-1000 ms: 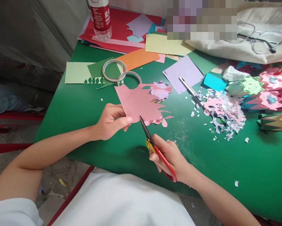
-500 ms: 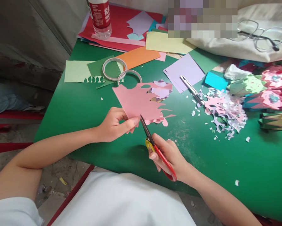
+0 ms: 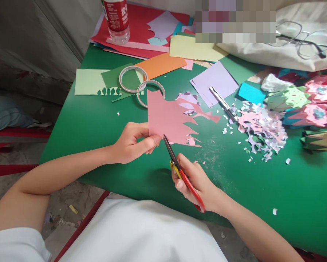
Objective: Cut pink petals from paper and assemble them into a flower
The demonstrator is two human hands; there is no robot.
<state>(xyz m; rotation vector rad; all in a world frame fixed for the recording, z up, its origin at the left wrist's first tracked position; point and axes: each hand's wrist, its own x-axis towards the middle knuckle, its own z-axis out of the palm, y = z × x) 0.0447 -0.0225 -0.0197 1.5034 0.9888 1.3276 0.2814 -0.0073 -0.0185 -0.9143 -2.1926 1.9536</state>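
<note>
Between thumb and fingers, my left hand (image 3: 136, 143) pinches the lower left corner of a pink paper sheet (image 3: 166, 118). The sheet's right side is cut into jagged points, and a curved notch marks its top edge. My right hand (image 3: 192, 178) is closed around red and yellow handled scissors (image 3: 184, 174). Their dark blades point up and left, with the tips at the sheet's lower edge beside my left thumb. Behind the sheet, a purple paper piece (image 3: 187, 98) lies partly hidden on the green table (image 3: 98, 127).
Two tape rolls (image 3: 122, 87) lie beyond the sheet. A utility knife (image 3: 223, 103) rests by a heap of paper scraps (image 3: 264, 131). Folded paper flowers (image 3: 316, 112) stand at the right. A bottle (image 3: 117, 22), coloured paper (image 3: 158, 65) and glasses (image 3: 311, 40) are at the back.
The pink sheet has turned clockwise in my left hand, so its left edge now stands nearly upright. The scissors have barely moved.
</note>
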